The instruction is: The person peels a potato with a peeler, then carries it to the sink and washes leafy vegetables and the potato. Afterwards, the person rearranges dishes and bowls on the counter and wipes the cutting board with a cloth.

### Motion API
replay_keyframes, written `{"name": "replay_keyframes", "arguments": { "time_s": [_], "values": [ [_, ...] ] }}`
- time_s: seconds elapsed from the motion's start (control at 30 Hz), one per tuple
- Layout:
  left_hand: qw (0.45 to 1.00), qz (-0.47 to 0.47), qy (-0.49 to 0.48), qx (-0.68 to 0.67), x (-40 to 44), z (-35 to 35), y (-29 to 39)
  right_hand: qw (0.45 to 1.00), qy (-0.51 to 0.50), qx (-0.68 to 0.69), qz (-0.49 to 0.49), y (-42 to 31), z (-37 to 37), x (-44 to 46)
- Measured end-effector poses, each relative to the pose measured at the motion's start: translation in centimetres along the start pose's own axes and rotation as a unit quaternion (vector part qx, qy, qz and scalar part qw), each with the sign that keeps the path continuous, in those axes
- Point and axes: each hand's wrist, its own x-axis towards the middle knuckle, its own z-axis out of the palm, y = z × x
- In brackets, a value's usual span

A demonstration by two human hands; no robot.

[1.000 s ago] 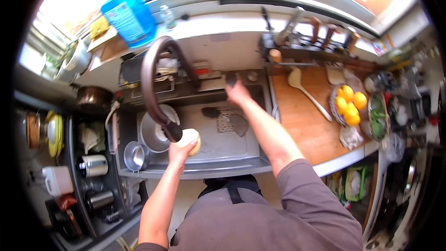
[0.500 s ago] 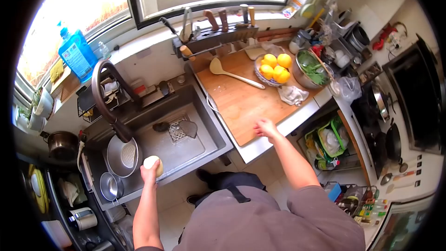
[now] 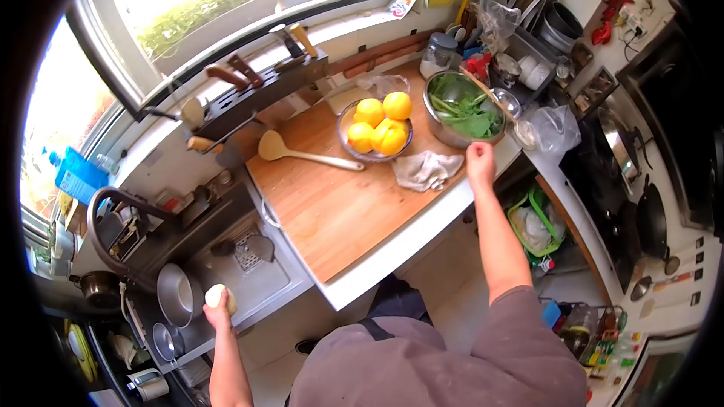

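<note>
My left hand (image 3: 219, 312) is closed around a pale, cream-coloured oval thing (image 3: 231, 300) at the front edge of the sink; its kind is not clear. Out to the right, my right hand (image 3: 480, 160) has its fingers curled at the near rim of a metal bowl (image 3: 452, 132). Green leaves (image 3: 471, 111) and a long wooden handle show in that bowl. Beside the hand, a crumpled cloth (image 3: 426, 171) lies on the wooden board (image 3: 332, 215). Several orange-yellow fruits (image 3: 389, 137) fill a small bowl (image 3: 408, 138) next to it.
A pale ladle (image 3: 317, 155) lies across the board. The sink (image 3: 283, 256) holds a colander (image 3: 173, 298) and a small metal bowl (image 3: 167, 343) below the dark faucet (image 3: 96, 230). Behind the board stands a knife rack (image 3: 256, 94). The stove (image 3: 603, 173) is at right.
My right hand has moved right, from above the board to the metal bowl's rim, and its fingers have closed. My left hand still holds the pale thing. The view has turned right.
</note>
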Motion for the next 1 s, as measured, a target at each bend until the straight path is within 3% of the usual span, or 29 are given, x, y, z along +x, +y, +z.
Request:
{"name": "replay_keyframes", "arguments": {
  "time_s": [0.07, 0.13, 0.17, 0.2, 0.23, 0.27, 0.33, 0.47, 0.67, 0.73, 0.8, 0.87, 0.93, 1.0],
  "values": [
    [0.995, -0.054, 0.079, 0.025, -1.5, 2.3, 1.6, 0.997, 0.058, -0.039, 0.019, 0.3, -2.1, 5.4],
    [0.993, -0.089, 0.080, 0.017, -3.3, 4.2, 3.8, 0.970, 0.182, -0.158, 0.024, 5.5, -0.2, 10.8],
    [0.993, -0.093, 0.069, -0.005, -4.0, 4.9, 4.6, 0.982, 0.108, -0.087, 0.127, 8.6, 0.9, 13.0],
    [0.993, -0.096, 0.059, -0.030, -4.7, 5.5, 5.3, 0.983, 0.103, -0.085, 0.124, 7.9, 0.4, 13.6],
    [0.992, -0.098, 0.066, -0.033, -5.3, 6.3, 5.8, 0.953, -0.092, 0.055, 0.283, 6.6, -0.7, 13.5],
    [0.994, -0.084, 0.063, -0.037, -6.1, 7.1, 6.5, 0.843, -0.282, 0.186, 0.420, 5.7, -1.4, 13.4],
    [0.995, -0.069, 0.059, -0.037, -7.8, 8.3, 8.2, 0.805, -0.316, 0.250, 0.436, 6.0, -0.8, 13.5],
    [0.998, -0.046, 0.036, -0.034, -10.3, 11.1, 12.0, 0.806, -0.267, 0.315, 0.424, 6.5, -0.9, 13.4],
    [0.993, 0.099, -0.034, 0.044, -12.1, 15.3, 16.5, 0.825, -0.237, 0.307, 0.411, 5.9, -3.9, 12.5],
    [0.967, 0.210, -0.048, 0.133, -12.3, 16.9, 17.8, 0.830, -0.230, 0.305, 0.405, 5.9, -5.8, 12.4],
    [0.955, 0.241, -0.078, 0.156, -12.5, 18.3, 18.7, 0.823, -0.248, 0.316, 0.401, 6.2, -7.5, 12.0],
    [0.912, 0.342, -0.092, 0.208, -14.1, 19.8, 21.0, 0.828, -0.229, 0.317, 0.402, 6.8, -9.1, 11.6],
    [0.873, 0.387, -0.143, 0.260, -14.1, 21.0, 22.0, 0.830, -0.217, 0.320, 0.403, 7.2, -10.8, 11.0],
    [0.815, 0.493, -0.114, 0.283, -13.6, 22.5, 22.1, 0.832, -0.205, 0.320, 0.404, 7.4, -12.2, 10.2]
  ]
}}
